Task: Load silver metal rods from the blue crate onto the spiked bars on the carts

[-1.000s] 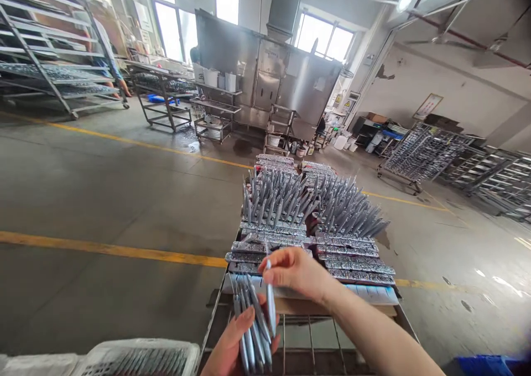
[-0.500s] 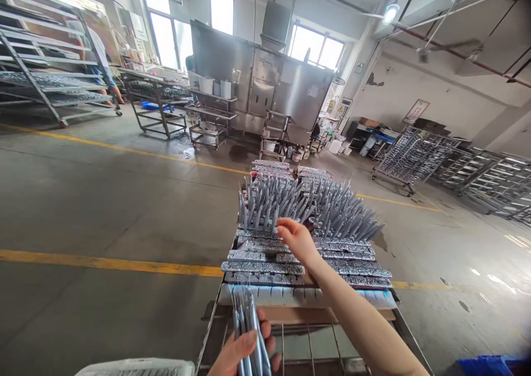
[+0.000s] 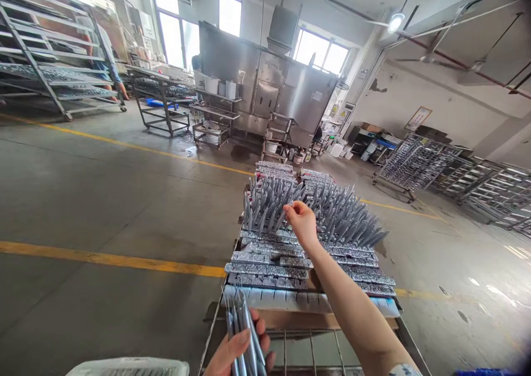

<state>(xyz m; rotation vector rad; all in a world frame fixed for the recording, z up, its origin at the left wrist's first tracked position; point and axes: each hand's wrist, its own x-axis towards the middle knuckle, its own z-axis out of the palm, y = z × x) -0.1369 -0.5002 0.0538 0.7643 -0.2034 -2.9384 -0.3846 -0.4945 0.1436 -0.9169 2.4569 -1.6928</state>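
Note:
My left hand (image 3: pixel 244 345) is closed around a bunch of slender silver-grey tapered pieces (image 3: pixel 243 332) with thin wire-like tips pointing up. Farther out, my right hand (image 3: pixel 302 221) pinches thumb and fingers together at the top of one slender grey piece, mostly hidden by the fingertips. Around it stand many like grey pieces (image 3: pixel 265 196), upright or tilted, in rows of speckled silver holder strips (image 3: pixel 265 270). The nearer strips hold no standing pieces. A pale slotted strip (image 3: pixel 290 297) lies at the near end of the wire-frame cart (image 3: pixel 311 348).
A translucent plastic tub (image 3: pixel 128 366) is at the lower left, something blue (image 3: pixel 483 372) at the lower right. Tall racks (image 3: pixel 50 61) stand at far left, with a person (image 3: pixel 102 50) behind. Metal carts (image 3: pixel 160 99) and a large steel machine (image 3: pixel 269 83) are ahead; loaded racks (image 3: pixel 415 163) at right.
My right hand has moved slightly up and away, and its fingers have closed into a pinch among the standing pieces. My left hand keeps hold of its bunch, slightly farther left.

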